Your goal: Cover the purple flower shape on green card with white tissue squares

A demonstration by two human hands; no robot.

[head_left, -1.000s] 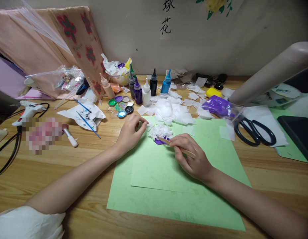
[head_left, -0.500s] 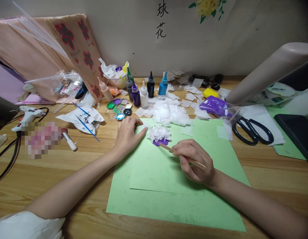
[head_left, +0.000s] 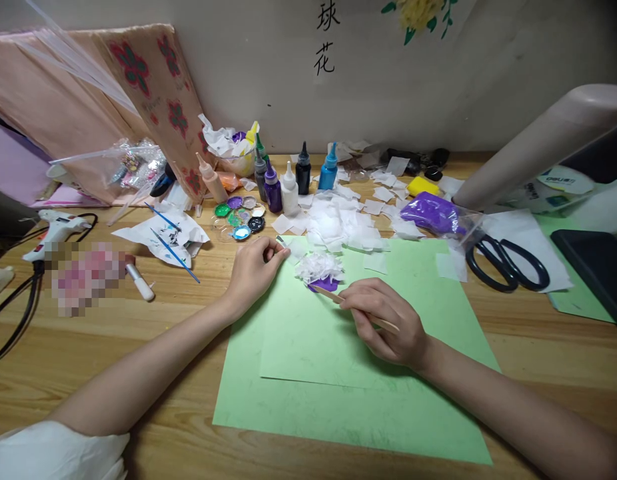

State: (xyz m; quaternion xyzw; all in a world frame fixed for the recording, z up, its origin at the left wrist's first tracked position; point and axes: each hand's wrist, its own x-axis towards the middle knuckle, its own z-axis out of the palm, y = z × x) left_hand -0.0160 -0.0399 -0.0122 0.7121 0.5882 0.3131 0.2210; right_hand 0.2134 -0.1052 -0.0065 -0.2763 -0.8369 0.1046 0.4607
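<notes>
My right hand [head_left: 388, 323] is closed round a flat wooden stick [head_left: 333, 295]. The stick's tip touches the lower left edge of a purple clay piece [head_left: 326, 284]. Ruffled white paper bits [head_left: 318, 267] cover the upper part of the clay, which lies on a light green sheet [head_left: 298, 340]. To the left, my left hand [head_left: 256, 270] has thumb and forefinger pinched at the edge of a small white tissue paper piece [head_left: 297, 248]; its other fingers are curled and partly hidden.
A pile of white paper squares [head_left: 333, 223] lies behind the green sheet. Beyond stand several paint bottles [head_left: 288, 190] and a paint palette [head_left: 236, 217]. Purple clay in a bag [head_left: 428, 212] and black-handled scissors [head_left: 508, 263] are on the right; a glue gun [head_left: 56, 233] is far left.
My left thumb has closed against the forefinger at the paper piece. My right hand has shifted slightly left with the stick, its tip still at the purple clay.
</notes>
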